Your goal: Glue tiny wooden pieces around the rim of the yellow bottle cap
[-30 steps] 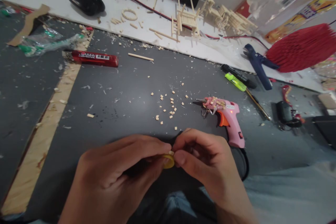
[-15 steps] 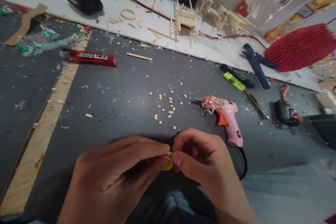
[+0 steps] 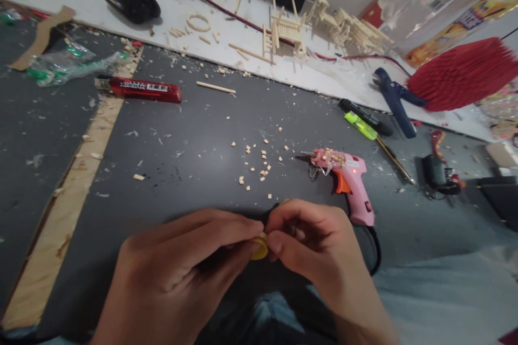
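Note:
Between the thumb and fingers of my left hand [image 3: 186, 264] is a small round yellow cap [image 3: 261, 249], partly covered by the fingertips. My right hand [image 3: 313, 242] is closed in a pinch at the cap's right edge. At its fingertips a tiny pale wooden piece [image 3: 263, 235] shows against the rim; most of it is hidden. Several small cut wood bits [image 3: 263, 164] lie scattered on the dark tabletop just beyond the hands. Right of them rests a pink glue gun [image 3: 343, 172] with an orange trigger, its small light lit and wood bits stuck on top.
A red lighter-like tube [image 3: 141, 89] and a thin stick [image 3: 216, 87] lie farther back. At the right are a screwdriver [image 3: 378, 143] and blue-handled pliers [image 3: 394, 99]. Small stick-built models [image 3: 288, 29] and a wooden ring [image 3: 198, 22] stand along the white board [image 3: 170, 56].
The hands keep the same pinch and have barely moved. The yellow cap is tilted slightly differently, and the view has shifted a little.

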The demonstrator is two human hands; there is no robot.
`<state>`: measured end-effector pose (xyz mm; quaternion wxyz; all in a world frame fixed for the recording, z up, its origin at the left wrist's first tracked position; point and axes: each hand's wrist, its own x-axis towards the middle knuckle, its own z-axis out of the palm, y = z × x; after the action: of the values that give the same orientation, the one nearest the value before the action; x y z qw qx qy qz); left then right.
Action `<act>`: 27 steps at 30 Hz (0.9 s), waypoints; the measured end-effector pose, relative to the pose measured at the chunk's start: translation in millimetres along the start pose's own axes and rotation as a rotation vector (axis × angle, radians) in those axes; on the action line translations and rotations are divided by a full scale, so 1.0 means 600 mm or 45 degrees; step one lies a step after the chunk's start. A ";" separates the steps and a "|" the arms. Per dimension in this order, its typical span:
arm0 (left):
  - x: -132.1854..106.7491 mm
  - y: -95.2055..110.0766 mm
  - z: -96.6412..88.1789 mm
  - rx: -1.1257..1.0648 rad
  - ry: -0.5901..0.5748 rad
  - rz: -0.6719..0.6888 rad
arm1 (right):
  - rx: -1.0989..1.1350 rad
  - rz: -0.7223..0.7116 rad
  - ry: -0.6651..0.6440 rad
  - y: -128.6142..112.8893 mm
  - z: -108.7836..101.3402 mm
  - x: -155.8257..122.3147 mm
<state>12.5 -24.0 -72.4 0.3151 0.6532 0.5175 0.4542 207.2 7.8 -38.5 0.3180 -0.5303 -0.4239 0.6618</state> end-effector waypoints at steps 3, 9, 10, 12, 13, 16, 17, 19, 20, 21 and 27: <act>0.001 0.000 -0.001 0.010 -0.011 -0.001 | 0.021 0.005 0.020 0.003 0.002 -0.004; -0.001 -0.001 0.005 -0.022 0.030 -0.008 | 0.043 0.029 0.077 0.013 0.005 -0.009; -0.001 -0.001 0.005 -0.026 0.024 -0.015 | 0.046 0.036 0.089 0.014 0.006 -0.009; 0.001 0.002 0.005 -0.031 0.033 -0.011 | 0.075 0.055 0.113 0.014 0.008 -0.009; 0.002 0.003 0.004 -0.031 0.030 -0.007 | 0.101 0.064 0.124 0.013 0.010 -0.010; 0.004 0.003 0.004 -0.012 0.021 -0.009 | 0.171 0.083 0.147 0.011 0.013 -0.013; 0.004 0.003 0.004 -0.009 0.027 -0.006 | 0.178 0.082 0.154 0.010 0.014 -0.014; 0.003 0.001 0.005 -0.002 0.039 -0.007 | 0.180 0.080 0.161 0.009 0.015 -0.015; 0.002 0.000 0.006 0.003 0.046 -0.001 | 0.180 0.078 0.162 0.009 0.015 -0.015; 0.001 -0.001 0.006 0.015 0.048 0.006 | 0.178 0.077 0.160 0.008 0.015 -0.015; 0.005 0.003 0.004 0.116 0.056 0.001 | 0.137 -0.004 0.101 0.017 0.007 -0.014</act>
<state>15.6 -21.6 -70.9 0.2734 0.6571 0.5441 0.4444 205.2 -5.1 -43.7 0.3636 -0.5376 -0.3756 0.6615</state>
